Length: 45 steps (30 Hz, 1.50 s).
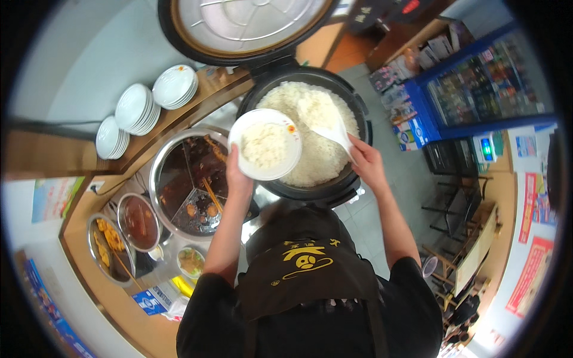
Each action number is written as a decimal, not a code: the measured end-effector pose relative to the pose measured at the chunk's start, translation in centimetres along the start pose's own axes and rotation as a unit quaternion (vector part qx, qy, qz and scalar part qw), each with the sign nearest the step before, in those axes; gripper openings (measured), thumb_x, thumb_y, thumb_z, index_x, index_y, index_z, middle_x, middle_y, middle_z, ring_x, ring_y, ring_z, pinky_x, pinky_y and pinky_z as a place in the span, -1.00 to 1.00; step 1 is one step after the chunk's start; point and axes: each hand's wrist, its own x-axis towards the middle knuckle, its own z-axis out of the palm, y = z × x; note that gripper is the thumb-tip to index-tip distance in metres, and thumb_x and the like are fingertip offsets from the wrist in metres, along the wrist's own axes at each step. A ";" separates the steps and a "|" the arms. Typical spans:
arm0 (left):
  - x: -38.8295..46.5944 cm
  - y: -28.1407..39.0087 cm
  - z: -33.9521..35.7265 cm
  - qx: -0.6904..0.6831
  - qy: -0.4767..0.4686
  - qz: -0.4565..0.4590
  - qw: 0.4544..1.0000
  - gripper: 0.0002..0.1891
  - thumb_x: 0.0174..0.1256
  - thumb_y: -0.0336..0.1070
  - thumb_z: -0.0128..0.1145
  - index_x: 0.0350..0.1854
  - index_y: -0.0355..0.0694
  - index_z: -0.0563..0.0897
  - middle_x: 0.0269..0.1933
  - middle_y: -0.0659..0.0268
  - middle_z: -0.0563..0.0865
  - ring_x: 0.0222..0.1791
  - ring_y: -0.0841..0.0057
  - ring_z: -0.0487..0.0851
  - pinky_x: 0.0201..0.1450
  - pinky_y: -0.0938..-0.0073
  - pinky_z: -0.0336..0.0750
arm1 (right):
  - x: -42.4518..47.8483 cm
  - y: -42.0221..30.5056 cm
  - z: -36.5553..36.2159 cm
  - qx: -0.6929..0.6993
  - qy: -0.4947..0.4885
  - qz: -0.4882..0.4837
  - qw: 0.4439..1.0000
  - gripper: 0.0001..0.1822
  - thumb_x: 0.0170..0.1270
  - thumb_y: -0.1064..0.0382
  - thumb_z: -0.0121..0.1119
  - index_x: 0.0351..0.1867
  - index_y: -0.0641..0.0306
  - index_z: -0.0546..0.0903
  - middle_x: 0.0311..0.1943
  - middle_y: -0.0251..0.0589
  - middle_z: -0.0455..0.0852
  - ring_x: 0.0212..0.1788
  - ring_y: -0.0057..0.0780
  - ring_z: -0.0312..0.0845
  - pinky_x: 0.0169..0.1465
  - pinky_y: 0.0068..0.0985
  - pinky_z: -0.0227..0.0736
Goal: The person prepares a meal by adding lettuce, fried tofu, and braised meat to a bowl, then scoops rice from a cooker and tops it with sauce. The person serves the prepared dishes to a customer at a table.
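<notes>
My left hand (238,172) grips the rim of a white bowl (292,154) that has a small orange print inside. Cooked rice (264,144) covers the bowl's bottom. The bowl is held over the left side of a large black rice cooker (309,193). In my right hand (368,162) is the handle of a white rice paddle (339,135). Its blade carries a heap of rice (318,109) just above the rice in the cooker, to the right of the bowl. The cooker's lid (250,24) stands raised at the far side.
Stacked white bowls (134,109) stand on a wooden shelf at left. Below it is a round divided pot (172,168) of dark broth with chopsticks (211,195). Nearer stand a pot of reddish sauce (138,222), a pot with yellow fried pieces (110,237) and a filled bowl (191,262).
</notes>
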 end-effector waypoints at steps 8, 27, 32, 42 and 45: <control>1.0 -3.1 3.7 0.019 -0.040 -0.032 0.999 -0.41 0.61 0.04 -0.06 0.38 -0.42 0.40 0.30 0.09 0.59 0.30 0.35 0.56 0.37 0.35 0.40 | -1.7 -10.6 -1.1 -0.332 -0.141 -0.175 0.916 -0.62 0.35 0.39 0.10 0.17 0.20 0.69 -0.44 0.09 0.70 -0.44 -0.14 0.63 -0.28 -0.34 0.50; -1.3 -5.4 7.4 -0.116 -0.010 0.026 0.993 -0.39 0.64 0.05 -0.27 0.51 -0.30 0.27 0.47 0.08 0.44 0.46 0.20 0.41 0.51 0.19 0.27 | -11.4 -12.5 1.4 -0.634 -0.016 -0.362 0.683 -0.40 0.08 0.41 0.14 0.25 0.52 0.50 -0.41 -0.23 0.49 -0.62 -0.42 0.52 -0.57 -0.44 0.43; -2.1 -4.3 7.5 -0.136 0.002 0.047 0.990 -0.41 0.64 0.02 -0.23 0.49 -0.33 0.29 0.45 0.07 0.45 0.44 0.21 0.43 0.49 0.20 0.30 | -11.6 -12.3 -0.8 -0.563 0.034 -0.355 0.745 -0.43 0.11 0.47 0.17 0.25 0.36 0.57 -0.36 -0.18 0.59 -0.50 -0.31 0.59 -0.48 -0.42 0.49; -7.0 1.4 2.3 -0.238 0.049 0.091 0.966 -0.33 0.56 0.11 -0.17 0.50 -0.32 0.29 0.44 0.00 0.45 0.43 0.13 0.43 0.49 0.15 0.29 | -9.7 7.9 -8.2 -0.569 0.007 -0.284 0.772 -0.44 0.33 0.37 0.20 0.38 -0.02 0.53 -0.21 -0.07 0.62 -0.30 -0.05 0.61 -0.32 -0.21 0.56; -10.2 2.6 0.7 -0.227 0.059 0.120 0.965 -0.28 0.53 0.15 -0.16 0.51 -0.33 0.28 0.46 -0.04 0.42 0.44 0.06 0.41 0.51 0.10 0.29 | -6.9 6.4 -8.9 -0.492 0.010 -0.336 0.803 -0.44 0.31 0.34 0.24 0.37 0.14 0.51 -0.20 -0.02 0.63 -0.28 -0.05 0.63 -0.28 -0.24 0.55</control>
